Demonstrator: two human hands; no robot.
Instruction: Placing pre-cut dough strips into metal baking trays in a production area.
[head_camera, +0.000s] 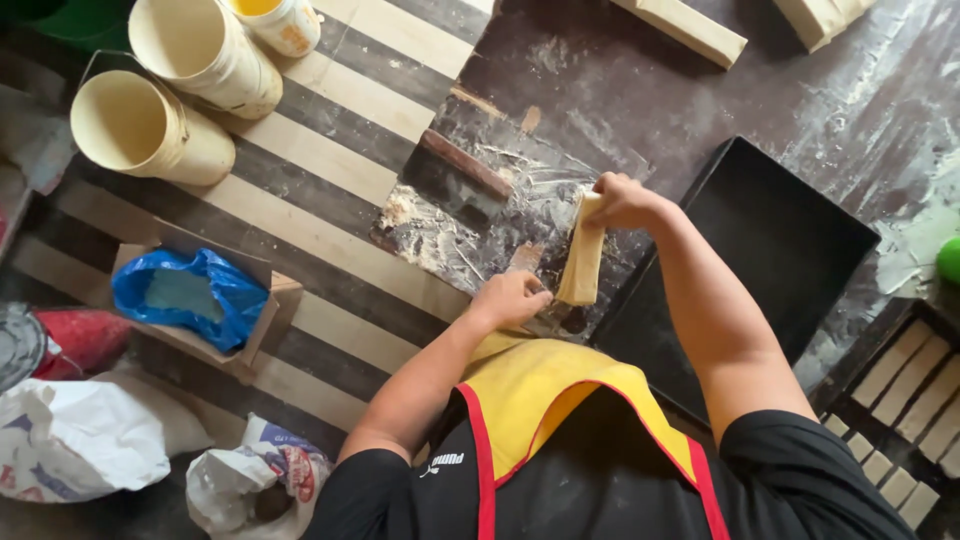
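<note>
The right hand (622, 200) pinches the top end of a pale strip of dough (581, 262), holding it up so it hangs nearly upright over the floury tabletop (700, 110). The left hand (508, 298) is curled, its fingertips closed on the strip's lower end. Just right of the dough sits an empty black tray (790, 240). Another tray (900, 400) at the far right holds rows of dough pieces. Two dough blocks (690, 28) lie at the tabletop's far edge. On the striped floor (340, 160) stand cream buckets (150, 125), a box with a blue bag (185, 290), and white sacks (90, 440).
</note>
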